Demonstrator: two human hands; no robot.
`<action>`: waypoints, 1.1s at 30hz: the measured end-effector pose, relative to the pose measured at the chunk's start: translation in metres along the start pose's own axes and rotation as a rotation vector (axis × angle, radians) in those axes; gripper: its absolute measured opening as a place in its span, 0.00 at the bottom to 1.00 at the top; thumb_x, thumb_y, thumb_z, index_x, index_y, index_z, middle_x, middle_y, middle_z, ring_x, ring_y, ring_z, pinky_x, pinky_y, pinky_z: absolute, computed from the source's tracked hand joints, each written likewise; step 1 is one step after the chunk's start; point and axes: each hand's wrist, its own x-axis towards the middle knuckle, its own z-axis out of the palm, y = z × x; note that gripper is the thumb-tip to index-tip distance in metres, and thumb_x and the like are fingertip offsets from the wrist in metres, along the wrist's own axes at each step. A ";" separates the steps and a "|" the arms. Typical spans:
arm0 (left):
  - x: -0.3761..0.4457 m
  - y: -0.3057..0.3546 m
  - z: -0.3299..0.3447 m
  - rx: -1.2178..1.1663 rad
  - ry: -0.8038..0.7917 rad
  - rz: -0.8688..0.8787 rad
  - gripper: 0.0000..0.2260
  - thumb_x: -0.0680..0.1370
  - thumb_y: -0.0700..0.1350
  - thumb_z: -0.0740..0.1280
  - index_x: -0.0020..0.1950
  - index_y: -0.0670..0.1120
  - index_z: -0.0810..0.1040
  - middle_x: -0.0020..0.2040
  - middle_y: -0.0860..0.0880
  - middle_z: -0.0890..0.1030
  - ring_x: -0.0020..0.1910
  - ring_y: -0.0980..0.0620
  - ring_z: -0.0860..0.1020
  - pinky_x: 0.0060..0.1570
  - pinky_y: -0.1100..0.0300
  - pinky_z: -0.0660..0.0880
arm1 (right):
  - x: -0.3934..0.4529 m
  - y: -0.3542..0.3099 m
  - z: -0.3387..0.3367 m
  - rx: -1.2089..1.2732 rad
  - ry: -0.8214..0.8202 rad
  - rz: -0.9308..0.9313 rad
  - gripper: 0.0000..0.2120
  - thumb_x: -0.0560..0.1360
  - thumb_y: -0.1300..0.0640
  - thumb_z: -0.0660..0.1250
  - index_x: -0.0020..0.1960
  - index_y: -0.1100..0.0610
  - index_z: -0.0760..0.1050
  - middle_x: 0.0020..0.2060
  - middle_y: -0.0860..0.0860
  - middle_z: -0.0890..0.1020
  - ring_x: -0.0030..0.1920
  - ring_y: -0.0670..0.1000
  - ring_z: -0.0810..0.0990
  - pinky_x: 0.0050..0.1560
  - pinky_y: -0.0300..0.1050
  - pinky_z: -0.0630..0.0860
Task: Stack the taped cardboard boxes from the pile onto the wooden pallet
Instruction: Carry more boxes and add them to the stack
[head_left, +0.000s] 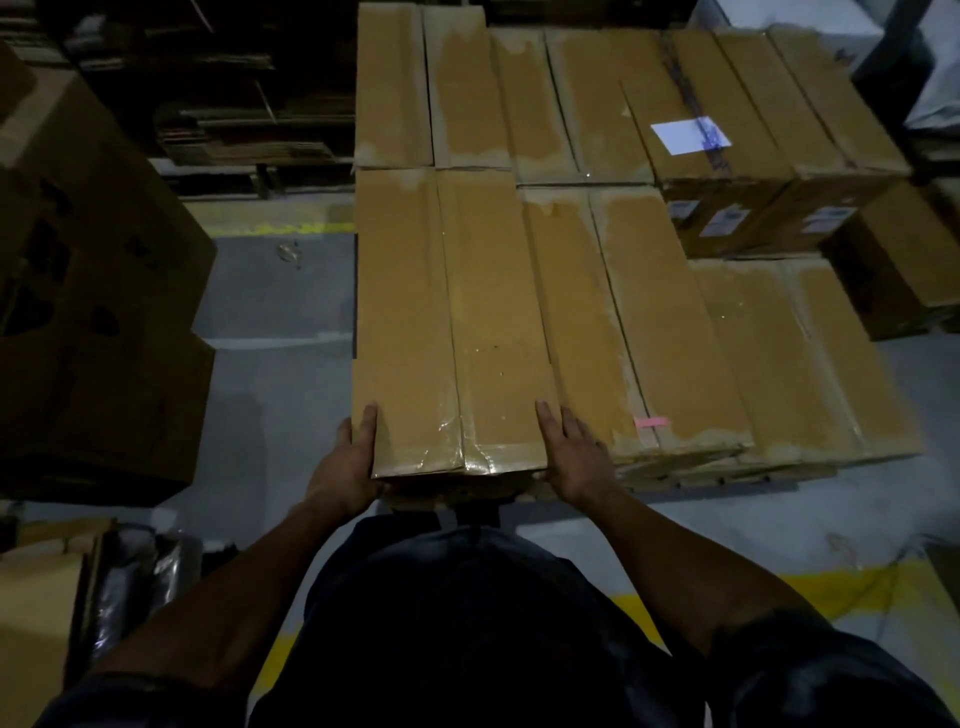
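A long taped cardboard box (447, 322) lies at the near left of the stack, its near end sealed with clear tape. My left hand (348, 457) presses flat against the box's left near corner. Against the right near corner lies my right hand (571, 457), fingers stretched along the side. Both hands clamp the box between them. Beside it to the right lie more taped boxes (649, 332) in rows, one layer lower at the far right. The wooden pallet (727, 475) shows only as a thin edge under the boxes' near ends.
A tall stack of dark printed cartons (93, 291) stands at the left. Smaller labelled cartons (769, 166) sit at the back right. Grey floor with yellow lines (810, 592) surrounds the pallet. Flattened cardboard (234, 124) is piled at the back.
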 end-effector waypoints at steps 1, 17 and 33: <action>0.000 0.001 0.000 -0.002 0.004 0.004 0.52 0.72 0.49 0.75 0.79 0.48 0.36 0.75 0.39 0.55 0.67 0.37 0.69 0.62 0.45 0.72 | 0.000 0.001 0.000 -0.006 0.007 -0.002 0.51 0.76 0.49 0.71 0.79 0.44 0.33 0.80 0.57 0.47 0.79 0.62 0.51 0.73 0.65 0.59; 0.005 0.002 -0.001 0.064 -0.012 -0.035 0.53 0.72 0.51 0.75 0.79 0.50 0.34 0.76 0.38 0.54 0.65 0.35 0.71 0.60 0.43 0.74 | 0.005 0.006 0.002 -0.046 0.014 -0.032 0.50 0.77 0.49 0.70 0.79 0.43 0.32 0.80 0.57 0.48 0.78 0.61 0.54 0.72 0.64 0.63; -0.040 0.052 -0.011 0.414 -0.017 -0.090 0.35 0.80 0.52 0.61 0.79 0.41 0.48 0.80 0.42 0.50 0.76 0.40 0.56 0.73 0.47 0.61 | -0.042 -0.003 -0.012 0.026 -0.032 0.008 0.34 0.77 0.53 0.64 0.78 0.53 0.50 0.73 0.60 0.63 0.71 0.63 0.64 0.69 0.61 0.65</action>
